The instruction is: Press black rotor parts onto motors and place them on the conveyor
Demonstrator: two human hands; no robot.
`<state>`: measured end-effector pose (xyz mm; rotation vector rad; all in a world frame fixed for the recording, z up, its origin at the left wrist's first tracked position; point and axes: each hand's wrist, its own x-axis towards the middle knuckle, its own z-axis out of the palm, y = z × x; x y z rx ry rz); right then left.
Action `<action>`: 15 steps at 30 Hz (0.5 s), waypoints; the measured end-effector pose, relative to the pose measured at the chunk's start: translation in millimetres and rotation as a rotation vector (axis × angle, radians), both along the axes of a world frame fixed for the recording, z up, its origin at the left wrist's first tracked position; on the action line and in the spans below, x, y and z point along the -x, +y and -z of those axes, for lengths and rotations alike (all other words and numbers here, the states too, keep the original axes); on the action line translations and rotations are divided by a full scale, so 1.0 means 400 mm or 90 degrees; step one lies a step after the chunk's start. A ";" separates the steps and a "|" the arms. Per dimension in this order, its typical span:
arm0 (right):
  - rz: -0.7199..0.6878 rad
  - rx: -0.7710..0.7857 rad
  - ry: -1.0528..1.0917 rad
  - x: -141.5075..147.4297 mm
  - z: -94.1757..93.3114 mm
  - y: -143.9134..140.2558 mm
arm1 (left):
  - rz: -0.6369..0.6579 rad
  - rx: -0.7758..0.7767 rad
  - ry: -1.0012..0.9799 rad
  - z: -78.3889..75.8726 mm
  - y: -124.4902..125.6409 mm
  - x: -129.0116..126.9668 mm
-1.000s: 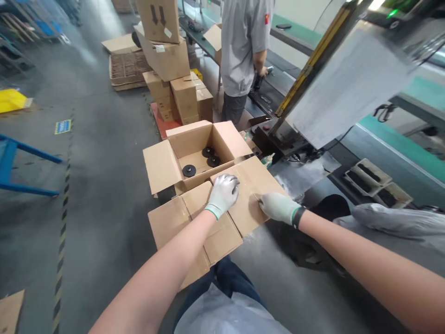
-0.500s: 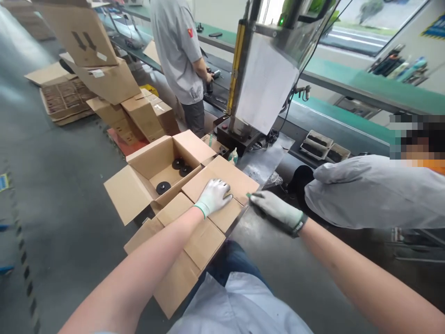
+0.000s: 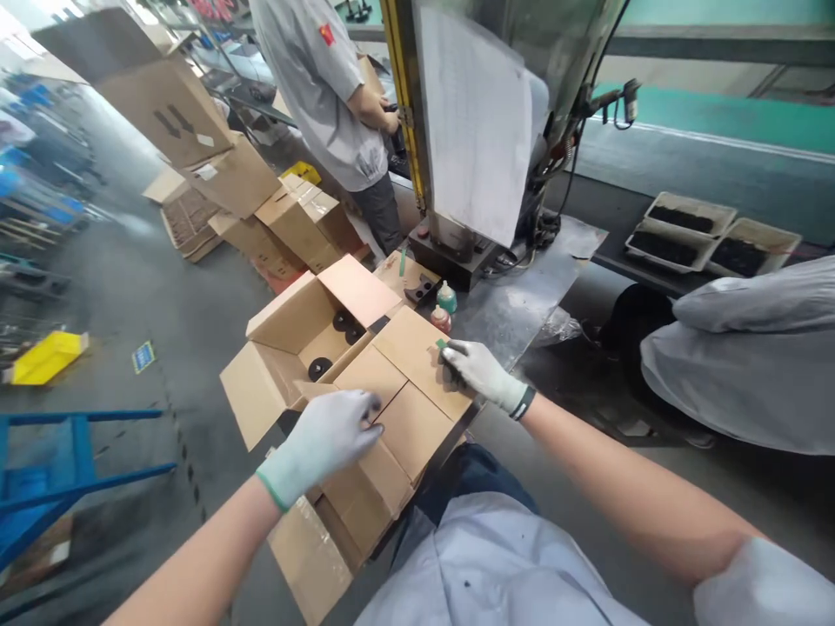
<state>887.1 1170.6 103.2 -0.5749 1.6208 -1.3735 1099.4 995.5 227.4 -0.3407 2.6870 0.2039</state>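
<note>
A closed cardboard box (image 3: pixel 397 426) lies in front of my lap with its flaps folded shut. My left hand (image 3: pixel 323 442), in a white glove, rests on its near left flap with fingers loosely curled and holds nothing. My right hand (image 3: pixel 481 376), also gloved, presses on the far right flap and pinches a small green-tipped object (image 3: pixel 442 344); what it is I cannot tell. Just behind stands an open cardboard box (image 3: pixel 287 326) with three black discs (image 3: pixel 319 368) on its bottom.
Behind the boxes stands a press machine (image 3: pixel 476 122) with a white sheet hung on it, two small bottles (image 3: pixel 446 300) at its base. A person in grey (image 3: pixel 326 87) stands at the bench. Another person's sleeve (image 3: pixel 750 365) is at the right, near parts trays (image 3: pixel 684 226). Stacked cartons (image 3: pixel 287 217) and a blue frame (image 3: pixel 65 469) are on the left.
My left hand has pulled back from the box's middle to its near left flap. My right hand has slid forward along the far right flap. My view has swung right and up.
</note>
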 end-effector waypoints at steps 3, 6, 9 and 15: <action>0.094 0.089 -0.098 0.013 -0.015 0.041 | 0.026 0.000 0.026 0.068 0.011 0.131; 0.120 0.088 -0.148 -0.008 -0.023 0.128 | 0.089 0.027 -0.024 0.152 0.023 0.257; 0.028 0.049 -0.182 -0.074 -0.014 0.235 | 0.197 0.058 -0.085 0.205 0.035 0.344; 0.002 -0.018 -0.228 -0.224 0.051 0.342 | 0.379 0.079 -0.120 0.200 0.064 0.416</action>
